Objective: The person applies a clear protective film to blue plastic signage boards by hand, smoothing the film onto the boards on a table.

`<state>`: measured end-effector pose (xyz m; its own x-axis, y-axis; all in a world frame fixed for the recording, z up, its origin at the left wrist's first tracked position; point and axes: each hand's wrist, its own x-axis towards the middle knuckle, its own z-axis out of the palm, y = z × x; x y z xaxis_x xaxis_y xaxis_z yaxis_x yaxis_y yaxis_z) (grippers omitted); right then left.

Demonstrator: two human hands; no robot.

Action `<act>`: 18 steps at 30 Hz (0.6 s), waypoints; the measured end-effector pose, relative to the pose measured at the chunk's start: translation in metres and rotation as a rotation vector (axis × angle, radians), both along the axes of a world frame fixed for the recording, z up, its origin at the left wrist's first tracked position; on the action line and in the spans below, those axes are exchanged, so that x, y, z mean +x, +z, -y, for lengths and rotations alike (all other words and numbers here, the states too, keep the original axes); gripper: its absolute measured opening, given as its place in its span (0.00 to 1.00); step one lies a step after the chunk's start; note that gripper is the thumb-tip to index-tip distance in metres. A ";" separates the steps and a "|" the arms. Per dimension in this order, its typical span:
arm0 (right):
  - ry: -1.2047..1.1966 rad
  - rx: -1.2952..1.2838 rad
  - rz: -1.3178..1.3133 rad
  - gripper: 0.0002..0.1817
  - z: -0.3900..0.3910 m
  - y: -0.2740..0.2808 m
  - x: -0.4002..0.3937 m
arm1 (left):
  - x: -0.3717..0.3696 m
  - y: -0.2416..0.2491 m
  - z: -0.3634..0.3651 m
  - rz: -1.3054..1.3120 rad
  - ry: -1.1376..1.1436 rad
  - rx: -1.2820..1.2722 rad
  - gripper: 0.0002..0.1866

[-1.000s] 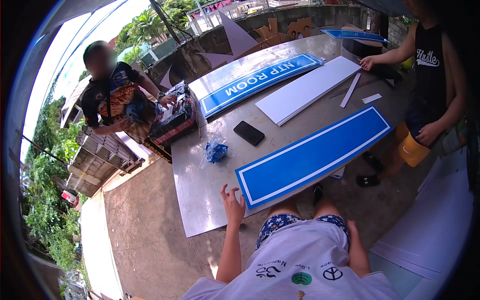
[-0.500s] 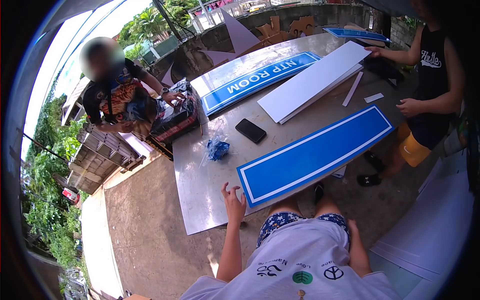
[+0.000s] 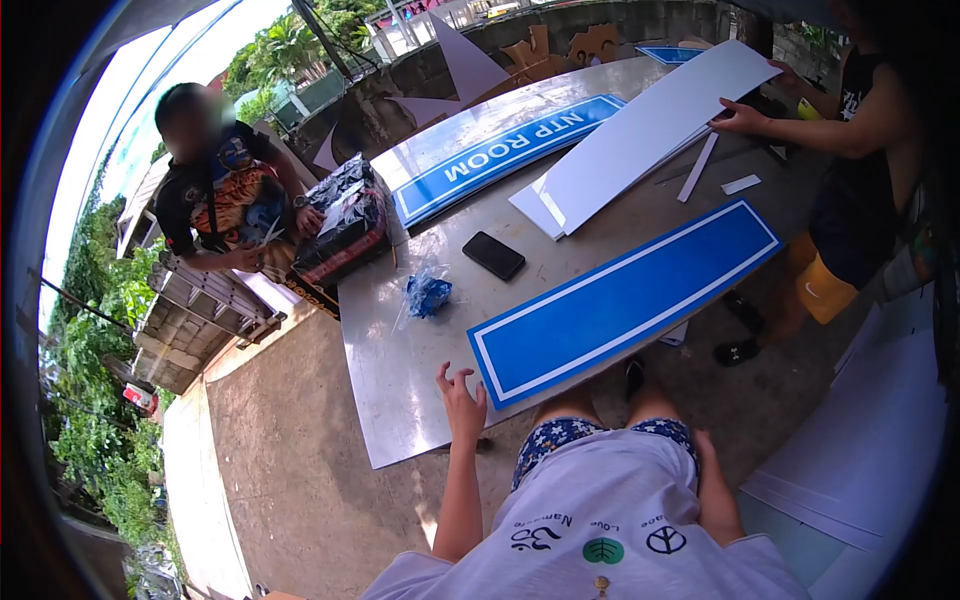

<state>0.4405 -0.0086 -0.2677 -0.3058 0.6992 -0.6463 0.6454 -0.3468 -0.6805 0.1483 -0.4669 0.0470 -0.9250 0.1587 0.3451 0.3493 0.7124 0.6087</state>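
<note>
My left hand (image 3: 463,402) hovers by the table's near edge with its fingers apart and slightly bent, holding nothing. Just right of it lies a blank blue sign panel (image 3: 620,305) with a white border. My right hand (image 3: 706,452) hangs against my right thigh, its fingers mostly hidden. Beyond the blue panel, a black phone (image 3: 493,256) rests on the metal table (image 3: 395,400), beside a crumpled blue and clear plastic wad (image 3: 428,295).
At right, a co-worker's hands (image 3: 745,118) hold a long white panel (image 3: 650,135) over another. An NTP ROOM sign (image 3: 510,155) lies at the back. On the left, another person stands at a black-wrapped box (image 3: 345,215). White sheets (image 3: 850,450) lean at lower right.
The co-worker at right now has both hands on the top white panel, which has lifted and shifted at its far end. The person at left has drawn a hand back along the box.
</note>
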 end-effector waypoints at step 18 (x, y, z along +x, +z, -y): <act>0.879 0.330 0.331 0.24 0.020 -0.136 0.070 | -0.008 -0.024 -0.022 -0.016 -0.098 -0.380 0.30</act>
<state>0.5110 -0.0290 -0.4036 -0.6406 0.4711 -0.6064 0.7570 0.5198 -0.3959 0.1408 -0.4447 0.0225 -0.8944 0.3650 0.2587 0.4338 0.8489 0.3020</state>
